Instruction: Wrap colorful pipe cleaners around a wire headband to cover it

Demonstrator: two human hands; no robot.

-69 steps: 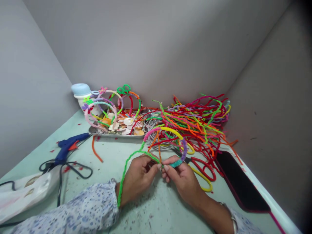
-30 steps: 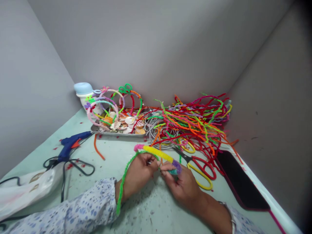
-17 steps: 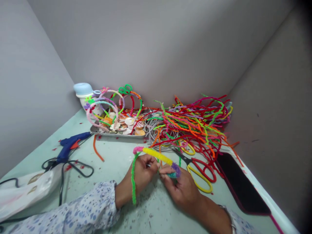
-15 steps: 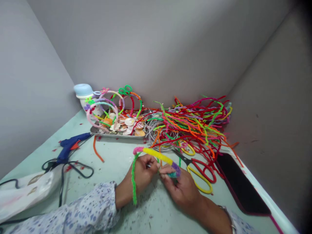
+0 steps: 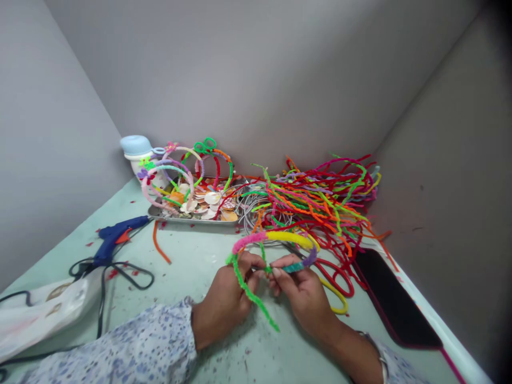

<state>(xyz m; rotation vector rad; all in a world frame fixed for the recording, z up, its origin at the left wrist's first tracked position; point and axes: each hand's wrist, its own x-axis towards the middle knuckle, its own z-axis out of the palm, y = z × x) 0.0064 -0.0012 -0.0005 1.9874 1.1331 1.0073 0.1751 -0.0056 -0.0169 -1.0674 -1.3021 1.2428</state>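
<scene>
Between both hands is a headband (image 5: 288, 236) wrapped in pink, yellow, purple and teal pipe cleaner, its arch bowed away from me. My left hand (image 5: 232, 290) is closed, pinching the headband's bare end near the middle. A loose green pipe cleaner (image 5: 256, 300) hangs from the pink section across the left hand. My right hand (image 5: 306, 293) pinches the teal end, its fingertips meeting the left ones at a bit of green pipe cleaner (image 5: 268, 270). Red-and-yellow-handled scissors (image 5: 340, 277) lie just beyond the right hand, partly hidden by it.
A metal tray (image 5: 192, 220) of shells with several finished headbands stands at the back, beside a white bottle with a blue lid (image 5: 136, 146). Right of it are heaped pipe cleaners (image 5: 320, 197). A blue glue gun (image 5: 116, 237), plastic bag (image 5: 52, 309) and black phone-like slab (image 5: 396, 298) lie around.
The headband has turned and shifted right, its pink part now more in view. The loose green end has swung from hanging straight down to slanting right across my left hand.
</scene>
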